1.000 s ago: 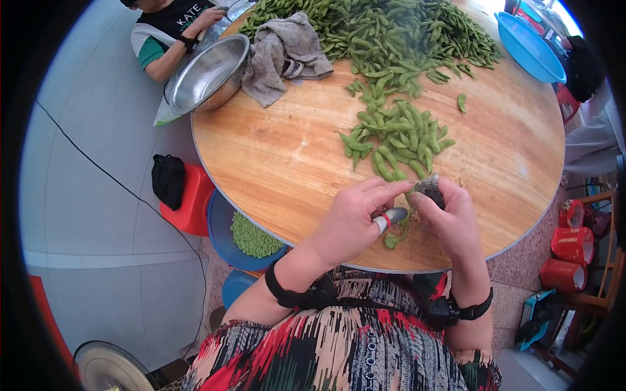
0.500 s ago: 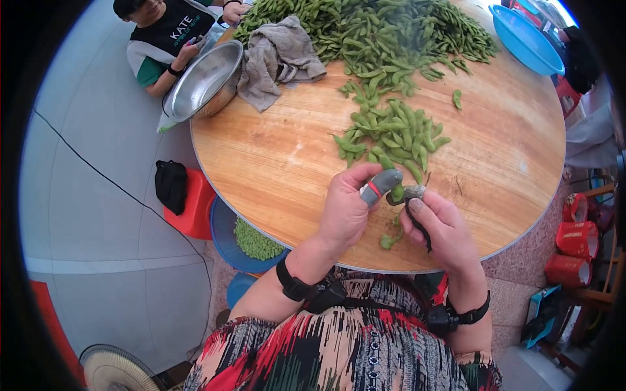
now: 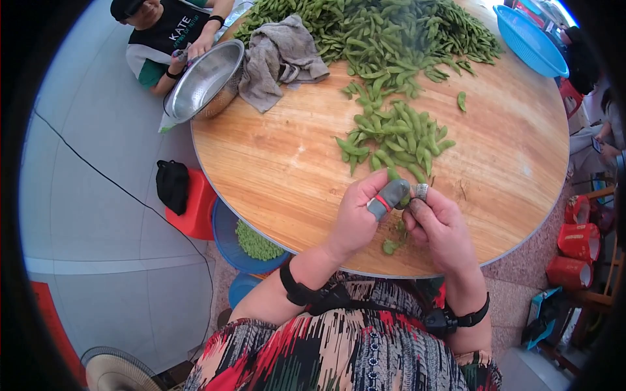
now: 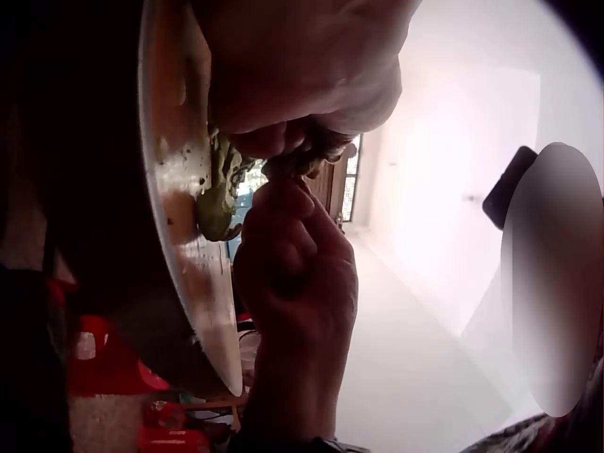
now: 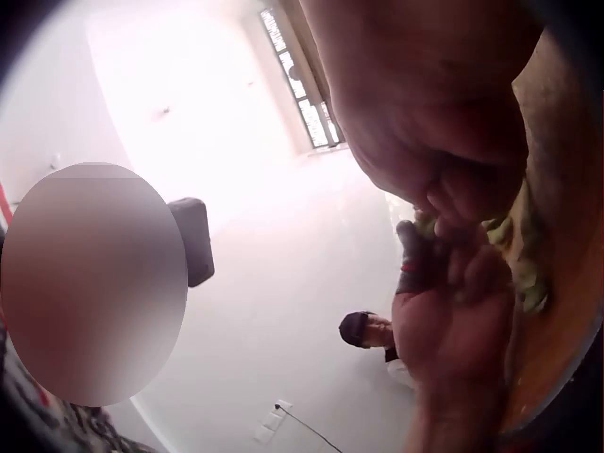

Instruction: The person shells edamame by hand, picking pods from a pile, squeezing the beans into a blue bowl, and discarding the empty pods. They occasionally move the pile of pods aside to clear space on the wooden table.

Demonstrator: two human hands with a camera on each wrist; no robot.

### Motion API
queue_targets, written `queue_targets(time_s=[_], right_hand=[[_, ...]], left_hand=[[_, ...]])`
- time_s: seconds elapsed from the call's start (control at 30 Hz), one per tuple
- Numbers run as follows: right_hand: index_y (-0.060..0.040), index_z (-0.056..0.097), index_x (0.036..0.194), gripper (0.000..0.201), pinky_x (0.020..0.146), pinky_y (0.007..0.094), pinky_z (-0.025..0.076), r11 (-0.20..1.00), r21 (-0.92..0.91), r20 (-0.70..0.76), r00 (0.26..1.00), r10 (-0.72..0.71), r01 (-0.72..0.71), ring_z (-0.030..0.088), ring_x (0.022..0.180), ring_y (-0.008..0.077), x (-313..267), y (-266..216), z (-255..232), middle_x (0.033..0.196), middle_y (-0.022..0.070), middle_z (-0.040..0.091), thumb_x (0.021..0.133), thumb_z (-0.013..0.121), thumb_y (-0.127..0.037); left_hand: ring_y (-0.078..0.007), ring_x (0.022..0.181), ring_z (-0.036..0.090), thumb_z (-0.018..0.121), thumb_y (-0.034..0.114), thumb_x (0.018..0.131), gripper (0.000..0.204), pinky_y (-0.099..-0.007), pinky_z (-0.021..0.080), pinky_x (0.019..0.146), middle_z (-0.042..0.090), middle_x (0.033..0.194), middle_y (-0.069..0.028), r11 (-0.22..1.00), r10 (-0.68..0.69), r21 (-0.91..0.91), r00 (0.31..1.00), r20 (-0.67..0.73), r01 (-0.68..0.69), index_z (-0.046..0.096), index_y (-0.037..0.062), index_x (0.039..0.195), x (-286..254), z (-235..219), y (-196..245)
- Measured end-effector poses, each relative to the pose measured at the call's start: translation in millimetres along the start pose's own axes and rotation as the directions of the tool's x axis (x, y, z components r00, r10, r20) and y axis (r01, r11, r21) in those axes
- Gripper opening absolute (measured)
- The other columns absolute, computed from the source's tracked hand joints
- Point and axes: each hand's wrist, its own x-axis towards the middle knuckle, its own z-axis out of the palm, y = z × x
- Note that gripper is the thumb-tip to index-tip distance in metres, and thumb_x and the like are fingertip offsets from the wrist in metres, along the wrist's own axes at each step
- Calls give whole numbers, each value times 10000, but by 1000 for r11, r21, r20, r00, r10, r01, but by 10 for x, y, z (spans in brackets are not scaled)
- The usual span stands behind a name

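Observation:
In the head view the left hand (image 3: 360,212), its thumb in a grey cover with a red band, pinches a green pod (image 3: 405,197). Close against it, the right hand (image 3: 443,228) has its fingers curled at the pod's other side, a grey wrap on one finger; whether it grips the pod is hidden. Beyond the hands lies a small heap of pods (image 3: 404,137), joined to a large pile (image 3: 385,39) at the back. Opened pods (image 3: 390,247) rest on the wood just under the hands. Both wrist views are dark, with the fingertips meeting.
The round wooden table (image 3: 261,169) carries a crumpled grey cloth (image 3: 277,58), a metal bowl (image 3: 212,78) at the left edge and a blue basket (image 3: 531,42) at the right. Below the left edge stand a red stool (image 3: 195,208) and a blue basin (image 3: 228,241) of shelled beans. Another person sits back left.
The left hand has turned so its covered thumb lies over a pod. The right hand has come closer to it, and the dark strip below its fingers is no longer visible.

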Motion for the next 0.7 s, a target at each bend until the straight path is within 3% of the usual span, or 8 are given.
queue_targets(time_s=[0.03,0.1,0.13,0.2,0.33,0.4,0.5,0.7], right_hand=[[-53,518,879,118,420,156,263,1000,0,-1,1000,5,-5,325,477,6,-9,-3,-17,672,-37,479,922,441,-130],[-55,523,891,120,412,151,247,955,268,133,987,92,-125,316,473,2,-13,-16,-78,668,-36,478,922,439,-134],[-55,523,891,120,412,151,247,955,269,135,986,93,-127,316,473,2,-7,-21,-111,668,-36,478,922,439,-134],[-55,525,900,134,405,150,235,873,426,223,963,152,-237,307,465,5,0,-33,-168,673,-30,487,926,433,-149],[-55,523,897,152,412,154,249,937,294,227,966,124,-190,319,476,11,-23,-74,-130,666,-32,480,932,424,-165],[-43,518,884,174,425,162,267,989,136,111,993,44,-59,336,495,18,-35,-86,-61,660,-32,473,934,427,-182],[-32,516,875,199,433,171,282,983,172,235,972,22,-64,351,511,22,-32,-41,-87,666,-27,482,937,425,-198],[-20,508,906,220,443,181,288,930,342,254,966,42,-131,356,506,32,-41,-29,-60,684,-16,502,940,424,-220]], left_hand=[[-44,639,452,534,149,871,116,-189,341,530,499,731,16,1000,-4,-3,1000,-1,4,577,43,879,7,4,22],[-39,546,355,474,234,900,223,-176,271,483,506,718,25,941,-107,-303,983,147,148,560,35,849,26,-1,70],[-39,546,355,474,234,900,223,-176,271,483,506,718,25,941,-108,-303,984,145,148,560,35,849,31,-15,57],[-36,531,332,469,287,909,266,-177,270,481,481,689,30,847,-6,-508,958,287,158,552,49,826,52,-46,0],[-7,579,391,485,249,918,186,-169,277,489,491,686,74,800,-71,-551,949,308,239,582,93,949,44,-48,-22],[-1,637,458,533,239,897,184,-162,312,510,565,771,57,917,-25,-395,998,59,47,601,91,983,38,12,-18],[-33,655,516,564,242,875,177,-171,344,516,613,846,-3,927,-22,-376,1000,-18,14,602,80,936,42,51,-20],[-61,741,569,592,195,856,152,-189,446,605,621,897,-8,929,9,-371,1000,13,-4,612,88,962,51,-40,-117]])
